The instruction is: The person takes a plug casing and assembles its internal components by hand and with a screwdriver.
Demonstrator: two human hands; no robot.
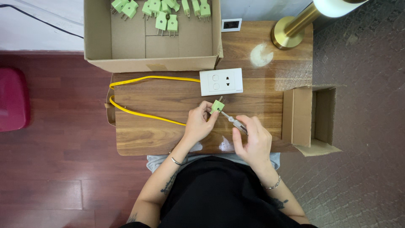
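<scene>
At nine o'clock from where I watch, a red seat point(12, 99) sits on dark wood floor point(55, 169). Toward ten, a cardboard box point(152, 40) holds green plugs point(166, 21). A yellow cable point(143, 114) loops across the wooden desk point(168, 131). My left hand point(198, 122) pinches a green plug point(217, 105) at centre, just below a white socket plate point(221, 81). My right hand point(253, 141) grips a screwdriver point(234, 121), tip at the plug. At two o'clock a brass lamp base point(287, 38); at three an open carton point(314, 118) and grey carpet point(371, 147).
</scene>
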